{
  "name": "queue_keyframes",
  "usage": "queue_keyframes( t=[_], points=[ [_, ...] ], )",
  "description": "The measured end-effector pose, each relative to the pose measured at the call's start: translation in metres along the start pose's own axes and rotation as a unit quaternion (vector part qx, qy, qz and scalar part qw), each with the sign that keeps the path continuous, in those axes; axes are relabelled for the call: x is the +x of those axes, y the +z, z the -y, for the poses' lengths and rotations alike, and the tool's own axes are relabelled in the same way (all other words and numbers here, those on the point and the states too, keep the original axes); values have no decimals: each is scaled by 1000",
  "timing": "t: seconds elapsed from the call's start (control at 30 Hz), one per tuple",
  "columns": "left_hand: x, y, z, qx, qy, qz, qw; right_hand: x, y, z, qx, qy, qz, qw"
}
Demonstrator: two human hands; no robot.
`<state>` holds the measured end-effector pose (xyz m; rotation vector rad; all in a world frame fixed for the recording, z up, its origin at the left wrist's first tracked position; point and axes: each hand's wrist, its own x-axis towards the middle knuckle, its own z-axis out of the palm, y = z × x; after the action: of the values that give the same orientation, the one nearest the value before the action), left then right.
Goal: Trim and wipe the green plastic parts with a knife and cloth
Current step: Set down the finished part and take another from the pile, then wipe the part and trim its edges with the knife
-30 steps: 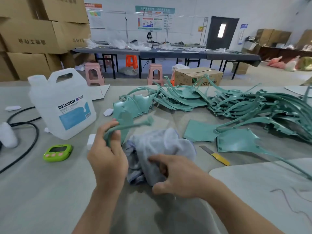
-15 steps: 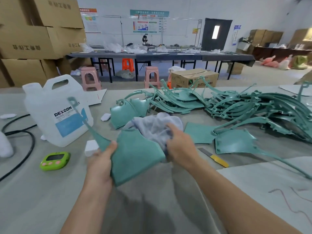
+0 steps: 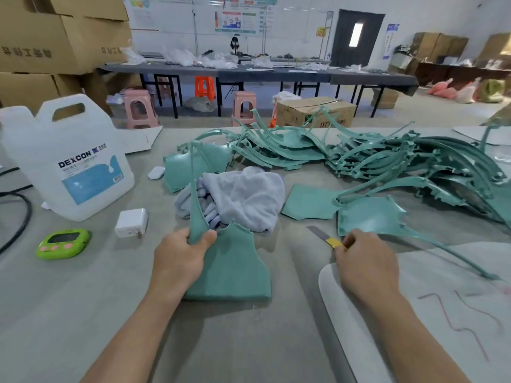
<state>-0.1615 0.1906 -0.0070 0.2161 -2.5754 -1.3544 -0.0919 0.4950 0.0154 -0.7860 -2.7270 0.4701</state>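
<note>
Bare forearms [image 3: 414,335], bare left hand [image 3: 179,258] and right hand [image 3: 365,261]

Table [image 3: 83,313]: jug [image 3: 69,161] far left, timer [image 3: 63,243] and adapter [image 3: 131,222] before it. Cloth [image 3: 243,197] centre, behind plastic part [image 3: 235,266] in left hand [image 3: 179,258]. Knife [image 3: 318,233] right of cloth, near end under right hand [image 3: 365,264]. Parts pile [image 3: 387,161] behind, rightward.

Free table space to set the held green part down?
Bare table between the forearms, nearside of the green part; also near-left below the timer. Crowded beyond: cloth, knife, pile of parts; jug far left.
</note>
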Motion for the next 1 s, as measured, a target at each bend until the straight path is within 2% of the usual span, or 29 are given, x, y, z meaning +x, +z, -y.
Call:
queue_keyframes(
  t=[0.13,0.2,0.23,0.3,0.33,0.37,0.47,0.53,0.67,0.77,0.9,1.0],
  points=[
    [1,0,5,-29,25,-15,999,4,4,5,112,-1,11,994],
    [0,1,5,-38,28,-20,999,4,-4,5,218,-41,-37,974],
    [0,2,5,-50,23,-24,998,6,-11,9,310,-49,-61,948],
    [0,1,3,-79,1,-31,996,12,-26,24,526,-43,-45,848],
    [0,0,2,-97,-13,-32,995,14,-29,35,586,-47,-13,809],
    [1,-1,1,-116,-27,-28,993,13,-28,46,607,-56,27,792],
    [1,-4,1,-140,-46,-8,989,-1,-7,72,596,-83,143,786],
    [2,-6,4,-170,-52,20,984,-14,10,77,561,-113,179,800],
    [7,-12,6,-261,-90,81,958,-19,32,78,477,-182,174,842],
    [6,-15,2,-302,-105,92,943,-21,35,75,409,-234,150,869],
    [6,-14,1,-298,-111,101,943,-23,34,71,357,-272,140,883],
    [6,-15,1,-298,-111,105,942,-24,34,68,359,-265,157,881]
  ],
)
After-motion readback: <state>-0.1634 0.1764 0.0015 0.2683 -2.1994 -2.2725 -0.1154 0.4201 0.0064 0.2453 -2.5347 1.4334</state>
